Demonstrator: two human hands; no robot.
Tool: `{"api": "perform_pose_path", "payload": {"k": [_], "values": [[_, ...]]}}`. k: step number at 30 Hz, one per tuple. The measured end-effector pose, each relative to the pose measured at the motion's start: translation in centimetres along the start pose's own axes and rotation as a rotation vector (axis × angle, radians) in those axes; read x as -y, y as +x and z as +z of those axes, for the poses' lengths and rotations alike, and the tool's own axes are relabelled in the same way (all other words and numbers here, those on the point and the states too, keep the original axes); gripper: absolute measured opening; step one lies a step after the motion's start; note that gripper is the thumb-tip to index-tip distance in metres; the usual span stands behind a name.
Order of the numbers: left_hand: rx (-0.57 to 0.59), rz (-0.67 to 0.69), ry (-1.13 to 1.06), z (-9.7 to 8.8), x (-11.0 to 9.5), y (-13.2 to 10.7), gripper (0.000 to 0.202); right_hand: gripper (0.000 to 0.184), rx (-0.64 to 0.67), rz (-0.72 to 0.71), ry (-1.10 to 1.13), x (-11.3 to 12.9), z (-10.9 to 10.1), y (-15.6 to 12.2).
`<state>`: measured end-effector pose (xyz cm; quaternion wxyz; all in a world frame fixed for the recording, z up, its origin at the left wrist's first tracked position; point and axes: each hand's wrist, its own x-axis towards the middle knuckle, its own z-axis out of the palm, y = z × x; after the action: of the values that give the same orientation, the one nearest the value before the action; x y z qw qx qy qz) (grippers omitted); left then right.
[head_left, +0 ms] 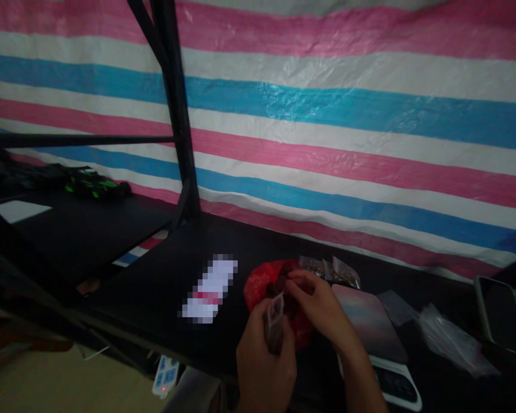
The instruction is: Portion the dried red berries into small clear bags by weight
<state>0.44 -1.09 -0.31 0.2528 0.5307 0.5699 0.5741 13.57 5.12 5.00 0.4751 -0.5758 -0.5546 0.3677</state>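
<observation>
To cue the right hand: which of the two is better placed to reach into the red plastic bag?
Probably the right hand: its fingertips are at the opening of the red plastic bag, while the left hand is occupied holding a small clear plastic bag.

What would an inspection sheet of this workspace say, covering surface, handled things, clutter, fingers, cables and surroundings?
Surface: black tabletop.
Handled things: red bag, open, dark contents; small clear bag; filled clear bags behind.
Clutter: blurred-out pale slip, flat device with a dark button panel, loose clear plastic, phone.
Left fingers: closed around the small clear bag.
Right fingers: at the red bag's opening; whether they grip anything is unclear.
Cables: on the tabletop, nothing seen; below it, a power strip with a red light.
Surroundings: striped sheet behind; black-and-green toy car on the neighbouring shelf.
</observation>
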Motion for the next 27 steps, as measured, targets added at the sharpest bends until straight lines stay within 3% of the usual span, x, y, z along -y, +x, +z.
{"api": "perform_pose_path", "payload": {"k": [4, 8, 14, 20, 27], "values": [[0.02, 0.012, 0.072, 0.1, -1.1, 1.0, 0.034, 0.04, -0.105, -0.046, 0.098, 1.8, -2.6, -1.0], [0.076, 0.094, 0.09, 0.7, -1.4, 1.3, 0.031, 0.034, -0.199, -0.173, 0.042, 4.4, -3.7, -2.7], [0.119, 0.001, 0.064, 1.7, -2.2, 1.0, 0.037, 0.023, -0.194, -0.287, -0.165, 5.7, -3.3, -5.0], [0.181, -0.124, 0.013, 1.9, -2.7, 0.9, 0.049, 0.032, -0.135, -0.375, -0.385, 5.6, -3.7, -5.9], [0.162, -0.126, -0.029, 2.0, -2.5, 0.8, 0.052, 0.034, -0.111, -0.426, -0.423, 6.1, -3.6, -6.0]]}}
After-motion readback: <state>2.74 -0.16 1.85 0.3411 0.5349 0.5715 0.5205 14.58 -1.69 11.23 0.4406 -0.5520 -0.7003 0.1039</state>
